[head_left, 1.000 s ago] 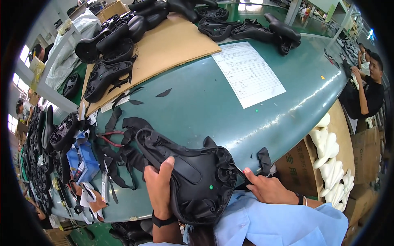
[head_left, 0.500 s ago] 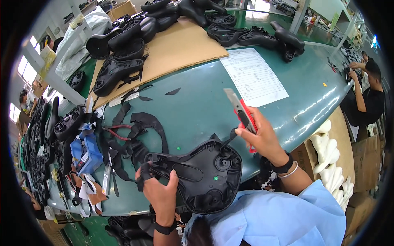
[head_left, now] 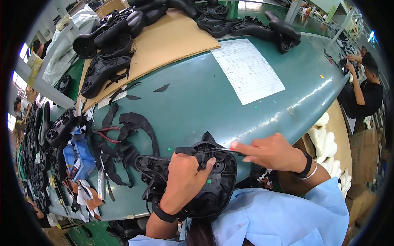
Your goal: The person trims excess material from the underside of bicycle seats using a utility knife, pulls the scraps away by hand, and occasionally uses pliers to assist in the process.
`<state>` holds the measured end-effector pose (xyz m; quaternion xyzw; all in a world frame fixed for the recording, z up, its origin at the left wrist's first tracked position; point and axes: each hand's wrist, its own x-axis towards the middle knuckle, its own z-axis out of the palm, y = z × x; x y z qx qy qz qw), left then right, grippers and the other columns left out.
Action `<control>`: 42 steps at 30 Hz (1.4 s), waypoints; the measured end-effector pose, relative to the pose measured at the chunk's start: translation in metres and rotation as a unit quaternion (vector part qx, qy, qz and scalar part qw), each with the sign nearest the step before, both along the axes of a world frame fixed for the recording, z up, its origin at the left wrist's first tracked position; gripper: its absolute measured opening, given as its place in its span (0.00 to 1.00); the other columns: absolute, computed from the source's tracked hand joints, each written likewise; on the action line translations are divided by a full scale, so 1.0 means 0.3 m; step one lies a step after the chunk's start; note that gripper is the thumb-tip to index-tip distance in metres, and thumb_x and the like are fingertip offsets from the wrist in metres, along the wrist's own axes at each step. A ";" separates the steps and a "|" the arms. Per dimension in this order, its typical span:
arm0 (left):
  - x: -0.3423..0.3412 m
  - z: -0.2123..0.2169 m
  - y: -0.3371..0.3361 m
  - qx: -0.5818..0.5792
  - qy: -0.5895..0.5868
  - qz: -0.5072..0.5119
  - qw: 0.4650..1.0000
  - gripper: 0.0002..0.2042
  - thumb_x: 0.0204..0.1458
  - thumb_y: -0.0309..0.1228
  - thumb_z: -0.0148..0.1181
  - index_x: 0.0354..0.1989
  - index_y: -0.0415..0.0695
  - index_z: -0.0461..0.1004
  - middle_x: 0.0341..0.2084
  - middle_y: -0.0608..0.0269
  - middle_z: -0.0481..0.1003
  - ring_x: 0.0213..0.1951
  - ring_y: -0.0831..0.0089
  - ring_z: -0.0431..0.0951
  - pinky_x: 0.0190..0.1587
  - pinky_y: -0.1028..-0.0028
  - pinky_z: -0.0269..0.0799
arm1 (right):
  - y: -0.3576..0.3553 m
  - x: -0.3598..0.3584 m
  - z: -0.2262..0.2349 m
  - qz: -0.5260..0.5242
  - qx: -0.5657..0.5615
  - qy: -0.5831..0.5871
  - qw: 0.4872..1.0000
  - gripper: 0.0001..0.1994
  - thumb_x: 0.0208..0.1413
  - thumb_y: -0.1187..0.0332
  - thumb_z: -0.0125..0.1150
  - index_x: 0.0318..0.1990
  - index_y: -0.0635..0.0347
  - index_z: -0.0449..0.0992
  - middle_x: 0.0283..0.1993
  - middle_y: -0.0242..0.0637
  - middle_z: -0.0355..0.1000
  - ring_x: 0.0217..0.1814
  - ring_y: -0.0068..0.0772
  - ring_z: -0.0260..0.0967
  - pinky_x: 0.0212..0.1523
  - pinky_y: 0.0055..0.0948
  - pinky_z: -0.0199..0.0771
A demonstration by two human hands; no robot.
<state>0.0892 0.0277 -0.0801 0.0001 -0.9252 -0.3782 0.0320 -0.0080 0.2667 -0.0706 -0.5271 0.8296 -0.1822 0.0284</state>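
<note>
A black bicycle saddle (head_left: 210, 189) lies underside up at the table's near edge, its wide end toward my right. My left hand (head_left: 182, 174) is closed over it, pinching a strip of black cover material (head_left: 187, 151) at the saddle's far rim. From the right, my right hand (head_left: 269, 152) grips a box cutter (head_left: 232, 150). Its blade lies along the rim beside the pinched strip, and most of the handle is hidden in my fingers. A pointed flap of black cover (head_left: 208, 137) sticks up behind the rim.
Left of the saddle lie black scraps (head_left: 141, 123), red-handled pliers (head_left: 107, 133) and a blue holder (head_left: 82, 158). More saddles rest on cardboard (head_left: 176, 37) at the back. A printed sheet (head_left: 248, 71) lies on the green table (head_left: 295, 86). Another person (head_left: 363, 84) works at far right.
My right hand has lowered the box cutter from above the table to the saddle's rim. My left hand has shifted right from the saddle's narrow end to pinch the cover strip.
</note>
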 end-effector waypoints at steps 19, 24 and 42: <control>-0.033 0.003 -0.003 -0.182 0.143 0.071 0.970 0.10 0.44 0.33 0.64 0.24 0.37 0.75 0.17 0.53 0.69 0.23 0.60 0.71 0.28 0.67 0.66 | -0.032 0.131 0.027 -0.129 0.098 -0.026 0.986 0.24 0.56 0.63 0.57 0.61 0.45 0.63 0.24 0.36 0.68 0.20 0.40 0.68 0.19 0.36 0.63; 0.008 0.031 -0.042 -0.067 0.299 0.161 0.938 0.17 0.45 0.38 0.64 0.35 0.34 0.75 0.21 0.52 0.72 0.29 0.57 0.72 0.34 0.64 0.67 | -0.085 0.095 0.084 -0.240 -0.113 -0.344 0.901 0.27 0.59 0.65 0.53 0.65 0.54 0.55 0.41 0.42 0.76 0.39 0.41 0.77 0.37 0.31 0.75; 0.425 -0.007 -0.191 0.669 0.176 0.352 0.630 0.15 0.60 0.34 0.50 0.51 0.38 0.64 0.35 0.56 0.73 0.34 0.63 0.77 0.40 0.65 0.75 | -1.304 -0.068 -0.165 0.202 0.074 0.054 0.975 0.22 0.48 0.47 0.61 0.38 0.58 0.72 0.36 0.50 0.70 0.41 0.52 0.69 0.40 0.44 0.71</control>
